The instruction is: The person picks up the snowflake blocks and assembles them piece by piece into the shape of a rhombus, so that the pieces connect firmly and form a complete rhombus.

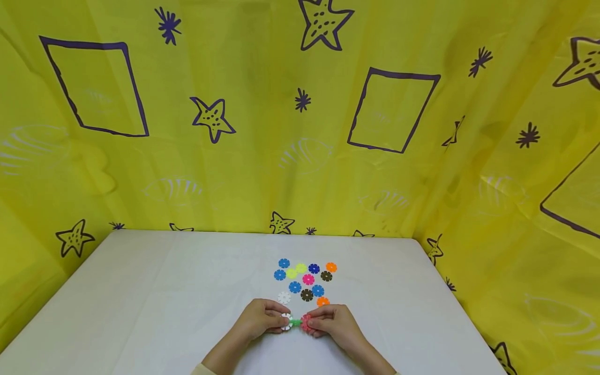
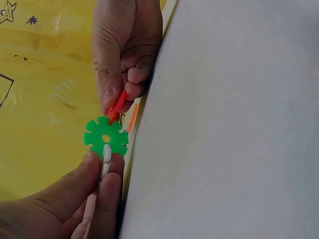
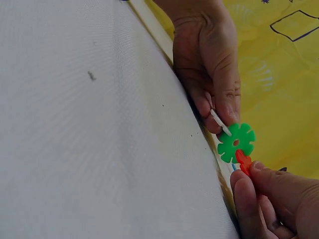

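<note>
Between both hands is a short chain of three notched plastic discs. My left hand [image 1: 260,319] pinches the white disc [image 1: 286,322] between thumb and fingers. On the other side, my right hand [image 1: 336,325] pinches the red disc [image 1: 305,323]. The green disc [image 2: 105,136] sits in the middle, its round face with a centre hole showing in both wrist views. White and red discs stand edge-on at opposite sides of it, slotted into its rim, as the right wrist view shows with the green disc [image 3: 237,143] and red disc [image 3: 243,162]. Fingertips cover parts of both outer discs.
Beyond the hands, several loose discs lie flat on the white table [image 1: 187,291]: a white disc [image 1: 284,297], an orange disc [image 1: 323,301], a brown disc [image 1: 307,295], a pink disc [image 1: 308,279], plus blue and yellow ones. A yellow patterned curtain [image 1: 253,172] surrounds the table.
</note>
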Tool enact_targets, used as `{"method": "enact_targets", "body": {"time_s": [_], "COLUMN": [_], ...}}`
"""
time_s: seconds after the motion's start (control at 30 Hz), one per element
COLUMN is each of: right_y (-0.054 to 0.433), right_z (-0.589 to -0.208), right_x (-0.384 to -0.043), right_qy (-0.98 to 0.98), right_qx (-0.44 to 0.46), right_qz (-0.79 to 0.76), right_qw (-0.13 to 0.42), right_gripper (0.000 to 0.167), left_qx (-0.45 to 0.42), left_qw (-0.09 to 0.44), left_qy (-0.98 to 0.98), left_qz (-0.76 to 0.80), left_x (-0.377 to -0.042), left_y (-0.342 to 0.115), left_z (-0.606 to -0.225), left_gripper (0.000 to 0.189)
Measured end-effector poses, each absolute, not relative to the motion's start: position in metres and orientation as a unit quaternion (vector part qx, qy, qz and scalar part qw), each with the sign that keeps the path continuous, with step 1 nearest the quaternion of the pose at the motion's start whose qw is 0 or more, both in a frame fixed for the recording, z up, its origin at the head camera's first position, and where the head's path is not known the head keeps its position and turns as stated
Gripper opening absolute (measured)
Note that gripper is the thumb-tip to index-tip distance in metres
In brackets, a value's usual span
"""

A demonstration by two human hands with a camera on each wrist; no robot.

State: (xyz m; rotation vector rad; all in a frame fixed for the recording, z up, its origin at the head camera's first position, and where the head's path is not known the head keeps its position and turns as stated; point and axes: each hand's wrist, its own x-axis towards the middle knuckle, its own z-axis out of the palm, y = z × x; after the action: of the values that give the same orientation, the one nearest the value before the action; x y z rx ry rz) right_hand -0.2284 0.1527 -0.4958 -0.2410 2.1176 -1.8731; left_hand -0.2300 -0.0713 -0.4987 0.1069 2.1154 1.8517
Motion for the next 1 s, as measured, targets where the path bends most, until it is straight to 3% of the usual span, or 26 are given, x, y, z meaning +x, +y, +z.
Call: {"method": "enact_targets", "body": {"time_s": [0.47, 1.0], "right_y": [0.1476, 0.148], "right_z": [-0.4994, -0.497], "right_x": [-0.2258, -0.2266], "right_qy": [0.74, 0.736], "right_qx": [-0.08, -0.053], "right_qz": [-0.652, -0.662], "right_qw": [0.141, 0.134], "right_gripper": [0.021, 0.027], "left_qx": [0.024, 0.051], "left_qw": [0.153, 0.217], "left_qy": [0.749, 0.735], "left_qz": [0.644, 0.64], "left_x": [-0.2259, -0.2259], "left_y": [-0.0655, -0.0701], "left_z": [-0.4969, -0.4964], "left_gripper": [0.019, 0.02]}}
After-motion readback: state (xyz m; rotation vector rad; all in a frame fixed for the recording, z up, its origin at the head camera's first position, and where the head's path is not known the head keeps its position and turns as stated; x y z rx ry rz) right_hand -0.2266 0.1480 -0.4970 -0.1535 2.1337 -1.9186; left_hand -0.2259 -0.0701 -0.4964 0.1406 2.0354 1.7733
